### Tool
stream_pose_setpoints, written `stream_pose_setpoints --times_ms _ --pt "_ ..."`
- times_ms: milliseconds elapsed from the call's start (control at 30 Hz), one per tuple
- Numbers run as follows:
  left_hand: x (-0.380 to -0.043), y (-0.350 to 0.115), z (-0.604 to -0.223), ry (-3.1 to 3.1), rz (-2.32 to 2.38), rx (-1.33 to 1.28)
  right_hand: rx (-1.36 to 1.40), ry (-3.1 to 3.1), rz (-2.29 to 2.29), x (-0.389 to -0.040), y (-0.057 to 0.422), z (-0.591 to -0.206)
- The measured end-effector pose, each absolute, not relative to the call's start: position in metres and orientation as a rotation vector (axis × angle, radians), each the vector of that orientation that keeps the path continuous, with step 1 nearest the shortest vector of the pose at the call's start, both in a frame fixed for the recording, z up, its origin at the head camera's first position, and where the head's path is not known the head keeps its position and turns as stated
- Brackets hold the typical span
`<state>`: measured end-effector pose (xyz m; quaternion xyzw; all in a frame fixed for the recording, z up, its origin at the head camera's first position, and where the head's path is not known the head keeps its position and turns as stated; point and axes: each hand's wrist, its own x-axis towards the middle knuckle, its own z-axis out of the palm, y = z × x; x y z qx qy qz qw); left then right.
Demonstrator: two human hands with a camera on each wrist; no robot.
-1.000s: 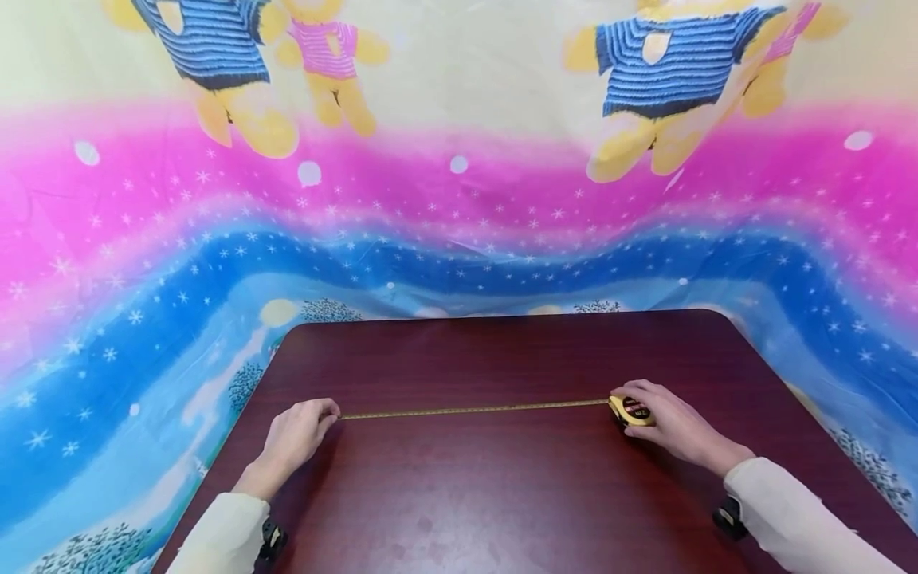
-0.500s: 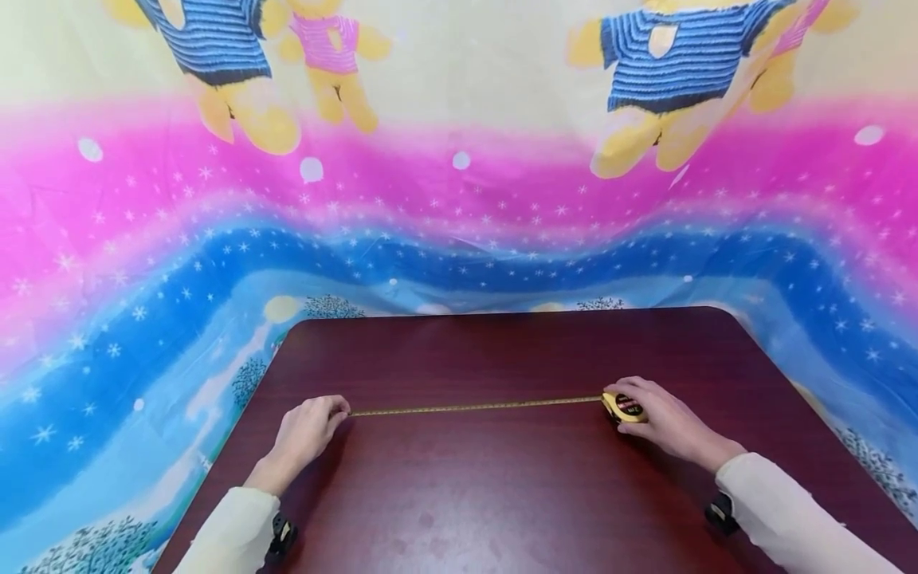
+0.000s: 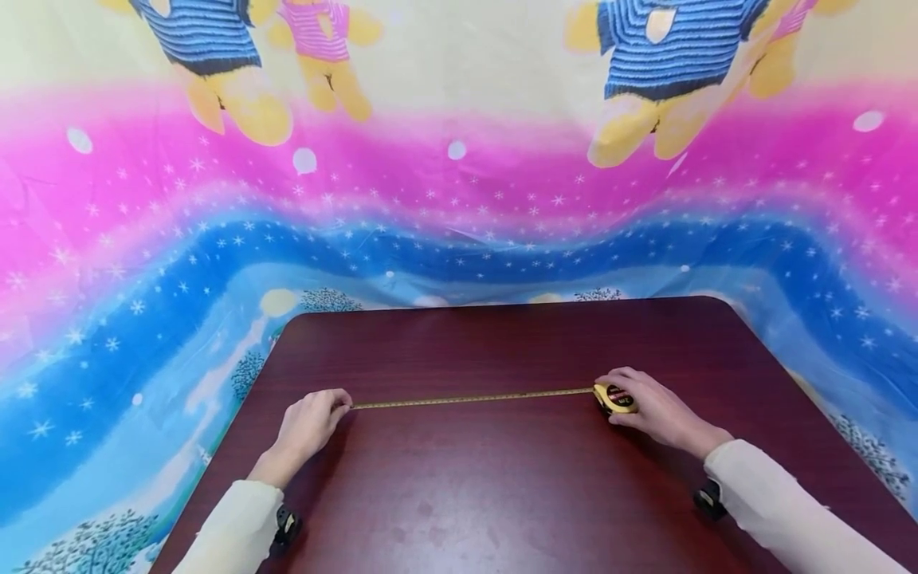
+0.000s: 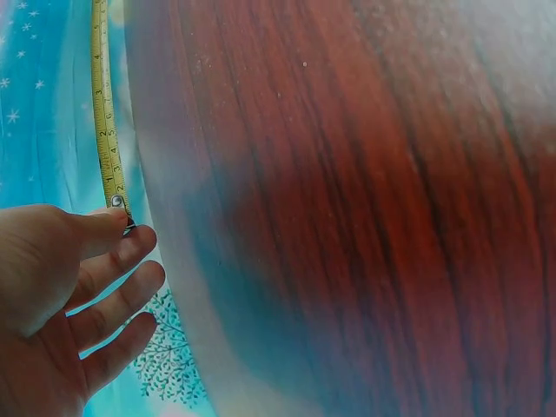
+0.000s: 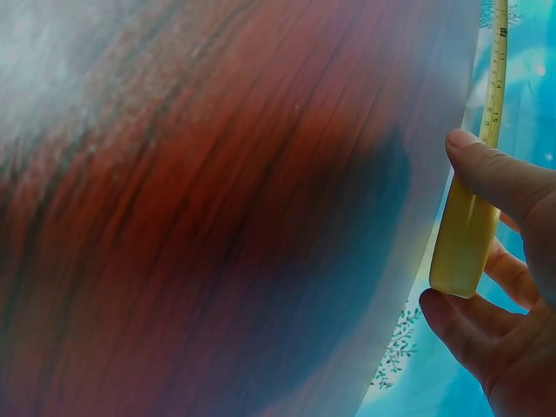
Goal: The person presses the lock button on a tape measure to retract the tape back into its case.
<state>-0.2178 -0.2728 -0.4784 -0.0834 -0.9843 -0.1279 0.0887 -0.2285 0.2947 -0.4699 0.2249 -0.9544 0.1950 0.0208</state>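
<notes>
A yellow and black tape measure is held in my right hand, the thumb at one end of its case and fingers around the other. Its yellow blade runs out nearly straight to the left, above the table. At the blade's free end, my left hand pinches the metal hook between thumb and index finger. The left wrist view shows this hook at the thumb tip, with the other fingers of that hand loosely bent. In the right wrist view the yellow case sits between thumb and fingers.
Beneath both hands lies a dark red-brown wooden table with rounded far corners. A printed cloth with bears and snowflakes hangs behind it and along both sides. Dark wrist devices show at the sleeves.
The hands have come closer together, the left moving right and the right moving left, so the stretch of blade between them is shorter. The view has shifted slightly. Both holds stay the same.
</notes>
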Motion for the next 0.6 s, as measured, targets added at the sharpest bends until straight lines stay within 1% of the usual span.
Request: stream_pose_setpoints --times_ms 600 --pt "-0.219 -0.2649 -0.4809 -2.927 -0.401 -0.276 0.695 -2.975 0.596 -0.2251 0.2869 -0.472"
